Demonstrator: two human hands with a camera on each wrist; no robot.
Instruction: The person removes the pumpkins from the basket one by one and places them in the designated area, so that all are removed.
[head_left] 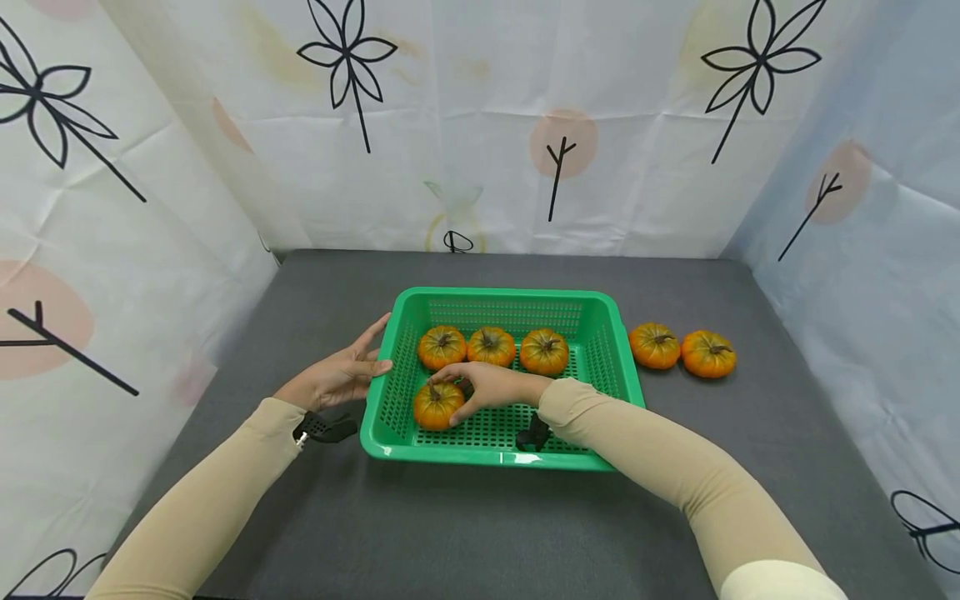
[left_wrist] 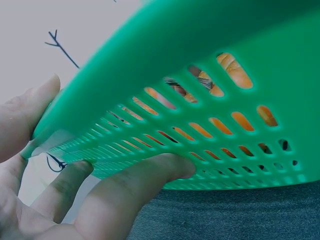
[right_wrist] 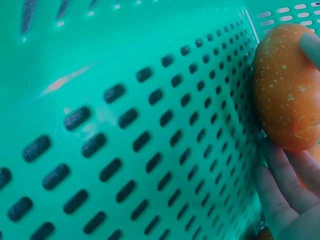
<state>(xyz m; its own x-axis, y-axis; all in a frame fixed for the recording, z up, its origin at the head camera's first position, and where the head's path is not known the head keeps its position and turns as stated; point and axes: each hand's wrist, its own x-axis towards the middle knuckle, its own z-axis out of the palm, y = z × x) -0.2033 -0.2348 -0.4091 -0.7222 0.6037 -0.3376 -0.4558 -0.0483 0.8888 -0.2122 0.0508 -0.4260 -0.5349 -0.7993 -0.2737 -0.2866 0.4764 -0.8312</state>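
Orange, ribbed and pale-speckled, one squat pumpkin (head_left: 432, 408) is pinched by the half-closed right grip (head_left: 491, 387) inside a slotted green plastic basket (head_left: 450, 455), its rim held by the left grip (head_left: 337, 377), three similar pumpkins (head_left: 491, 345) just beyond.

Long, plain beige cloth covers both arms at the near side of the scene, the left sleeve (head_left: 202, 492) and the right sleeve (head_left: 660, 450) each reaching to the wrist. Creases gather at the right elbow (head_left: 693, 500) and around the right cuff (head_left: 562, 408). At the near right, a paler, cream-coloured cloth edge (head_left: 782, 581) borders the beige. Beside the left cuff (head_left: 277, 415) sits a black wrist device (head_left: 333, 429) with a small bright piece; a second black unit (head_left: 533, 433) shows at the right wrist. The left hand (head_left: 341, 375) and right hand (head_left: 487, 387) are bare.
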